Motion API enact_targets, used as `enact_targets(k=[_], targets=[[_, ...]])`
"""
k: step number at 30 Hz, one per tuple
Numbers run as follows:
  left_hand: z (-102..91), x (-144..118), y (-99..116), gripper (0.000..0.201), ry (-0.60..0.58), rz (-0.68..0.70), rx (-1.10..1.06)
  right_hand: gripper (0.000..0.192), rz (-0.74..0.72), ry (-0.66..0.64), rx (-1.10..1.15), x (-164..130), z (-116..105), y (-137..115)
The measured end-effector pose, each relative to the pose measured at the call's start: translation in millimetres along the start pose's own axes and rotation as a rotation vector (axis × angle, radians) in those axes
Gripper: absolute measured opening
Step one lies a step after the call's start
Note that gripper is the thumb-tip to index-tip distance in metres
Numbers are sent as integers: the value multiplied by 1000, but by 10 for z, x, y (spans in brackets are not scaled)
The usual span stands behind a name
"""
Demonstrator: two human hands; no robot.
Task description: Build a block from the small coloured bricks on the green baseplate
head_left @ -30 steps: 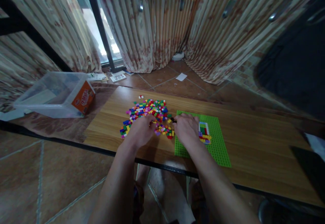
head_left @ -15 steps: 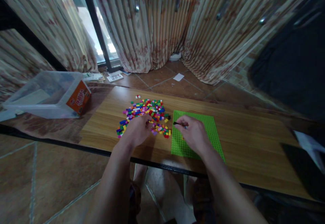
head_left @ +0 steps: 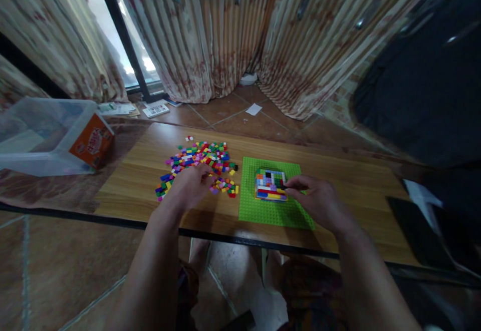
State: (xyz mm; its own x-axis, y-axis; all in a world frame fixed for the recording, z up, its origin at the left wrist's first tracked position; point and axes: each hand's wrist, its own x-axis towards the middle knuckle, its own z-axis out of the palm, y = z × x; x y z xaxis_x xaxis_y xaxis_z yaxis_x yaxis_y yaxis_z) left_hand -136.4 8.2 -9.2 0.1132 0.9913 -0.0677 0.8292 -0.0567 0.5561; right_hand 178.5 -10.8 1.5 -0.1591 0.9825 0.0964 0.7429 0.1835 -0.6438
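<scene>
Your right hand pinches a tiny, light, rigid brick at the block patch, gripping its sides, while your left hand rests loosely curled on the loose bricks.

The worktop is of wood-grain laminate, smooth with a soft sheen. On it lies a green baseplate of matt plastic, its surface studded. The bricks in the loose pile at 9 o'clock from the baseplate are of hard, slightly glossy plastic, like the built patch on the plate. The storage box, far at 9 o'clock, is of clear, smooth plastic. The curtains at 12 o'clock are of cloth, pleated and matt. The floor tiles look glazed.
</scene>
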Motion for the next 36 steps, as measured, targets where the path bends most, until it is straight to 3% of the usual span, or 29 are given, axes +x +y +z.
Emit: enact_targets(k=[12, 29, 36], targets=[[-30, 2, 81, 25, -28, 32, 6, 10, -81, -78, -100, -33, 14, -53], [-22, -2, 48, 24, -19, 18, 34, 17, -63, -91, -113, -49, 12, -50], [-28, -1, 57, 24, -15, 20, 44, 16, 20, -84, -60, -45, -37, -54]])
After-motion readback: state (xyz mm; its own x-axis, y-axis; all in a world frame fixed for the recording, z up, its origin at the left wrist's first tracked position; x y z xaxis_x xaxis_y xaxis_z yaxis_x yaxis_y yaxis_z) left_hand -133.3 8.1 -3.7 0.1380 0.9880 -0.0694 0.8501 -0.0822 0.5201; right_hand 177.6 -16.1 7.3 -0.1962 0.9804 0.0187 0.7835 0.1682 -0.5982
